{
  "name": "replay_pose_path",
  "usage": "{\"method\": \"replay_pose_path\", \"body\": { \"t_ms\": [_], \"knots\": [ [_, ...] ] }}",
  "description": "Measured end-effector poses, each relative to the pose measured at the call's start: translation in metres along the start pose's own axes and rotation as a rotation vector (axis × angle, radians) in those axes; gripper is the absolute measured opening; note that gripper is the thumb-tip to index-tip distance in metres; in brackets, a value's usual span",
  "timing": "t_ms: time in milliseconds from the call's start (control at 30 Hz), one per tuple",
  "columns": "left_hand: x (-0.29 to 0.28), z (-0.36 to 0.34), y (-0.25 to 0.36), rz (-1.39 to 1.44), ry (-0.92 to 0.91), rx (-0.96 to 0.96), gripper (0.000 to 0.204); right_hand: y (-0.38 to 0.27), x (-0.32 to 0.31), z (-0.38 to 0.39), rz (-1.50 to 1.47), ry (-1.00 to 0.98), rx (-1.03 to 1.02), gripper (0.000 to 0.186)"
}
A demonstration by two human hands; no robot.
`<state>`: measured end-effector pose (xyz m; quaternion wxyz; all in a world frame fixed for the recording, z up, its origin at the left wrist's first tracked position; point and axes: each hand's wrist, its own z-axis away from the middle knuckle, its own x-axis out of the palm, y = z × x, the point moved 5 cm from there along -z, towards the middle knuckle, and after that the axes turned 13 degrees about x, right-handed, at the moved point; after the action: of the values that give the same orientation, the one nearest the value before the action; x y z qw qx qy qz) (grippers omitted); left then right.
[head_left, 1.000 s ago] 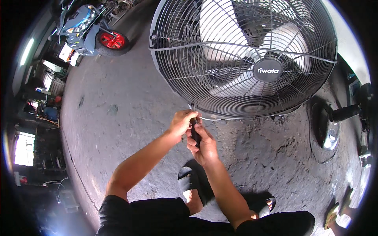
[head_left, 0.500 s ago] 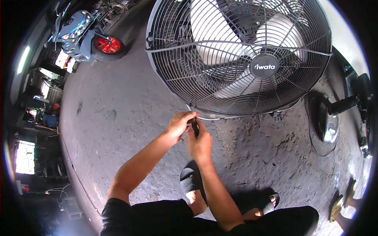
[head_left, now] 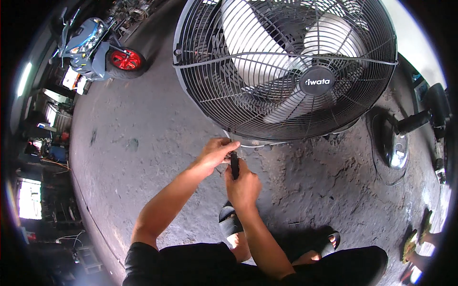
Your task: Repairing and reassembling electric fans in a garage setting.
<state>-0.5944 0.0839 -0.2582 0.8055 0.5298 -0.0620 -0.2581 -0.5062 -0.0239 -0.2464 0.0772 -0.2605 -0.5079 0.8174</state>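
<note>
A large round fan [head_left: 317, 81] with a black wire grille and pale blades stands tilted in front of me. At the lower left of its rim, a screwdriver [head_left: 234, 166] with a black handle points up toward the grille's edge. My right hand [head_left: 244, 187] is closed around the lower end of that handle. Just above and to the left, my left hand [head_left: 215, 153] is closed, its thumb and fingers pinched around the thin shaft. Whatever the tip meets is too small to make out.
A motorcycle [head_left: 93, 52] with a red wheel stands at the far left. On the right, a smaller fan's base [head_left: 397, 151] rests on the floor with its cord looped beside it. Another person's feet [head_left: 415, 245] show at the lower right. The grey floor [head_left: 162, 114] is rough and chipped.
My right hand has slipped slightly down and back, so more of the black handle shows. My left hand stays near the rim. The whole view has shifted a little.
</note>
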Motion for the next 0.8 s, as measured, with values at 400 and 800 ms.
{"method": "replay_pose_path", "body": {
  "t_ms": [400, 800],
  "knots": [
    [0.000, 0.000, 0.006, 0.165, -0.106, -0.042, 0.031, 0.025, 0.027, 0.002, -0.812, -0.564, 0.393, 0.032],
    [-0.007, 0.001, -0.004, 0.147, -0.018, -0.008, 0.023, 0.036, 0.033, 0.020, -1.383, -0.882, 0.699, 0.042]
  ]
}}
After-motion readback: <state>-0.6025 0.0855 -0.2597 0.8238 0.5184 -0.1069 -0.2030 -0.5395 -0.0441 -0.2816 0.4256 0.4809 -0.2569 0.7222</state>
